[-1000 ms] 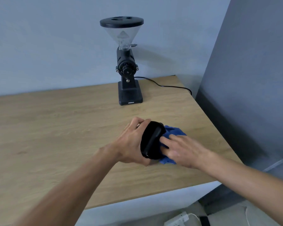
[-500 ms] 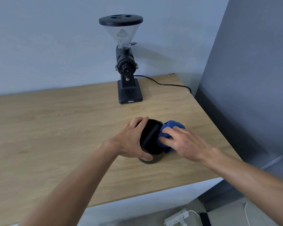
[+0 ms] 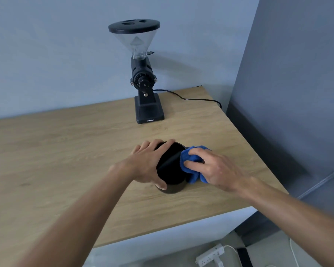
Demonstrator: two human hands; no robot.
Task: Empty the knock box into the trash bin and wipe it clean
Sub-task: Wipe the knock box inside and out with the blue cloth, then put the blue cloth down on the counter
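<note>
A black round knock box [image 3: 169, 171] with a bar across its mouth stands on the wooden table [image 3: 66, 151], tilted a little toward the right. My left hand [image 3: 147, 164] grips its left wall, fingers over the rim and thumb at the near side. My right hand [image 3: 212, 168] presses a bunched blue cloth [image 3: 190, 164] against the box's right rim and inner edge. The box's inside looks dark; I cannot tell what it holds. No trash bin is in view.
A black coffee grinder [image 3: 143, 83] with a clear hopper stands at the back of the table, its cable [image 3: 191, 99] running right to the wall. The table's right edge lies just beyond the cloth. A white power strip [image 3: 210, 255] lies on the floor below.
My right hand has moved the cloth up from the box's lower right side onto its right rim. My left hand has kept hold of the box, which now sits more upright.
</note>
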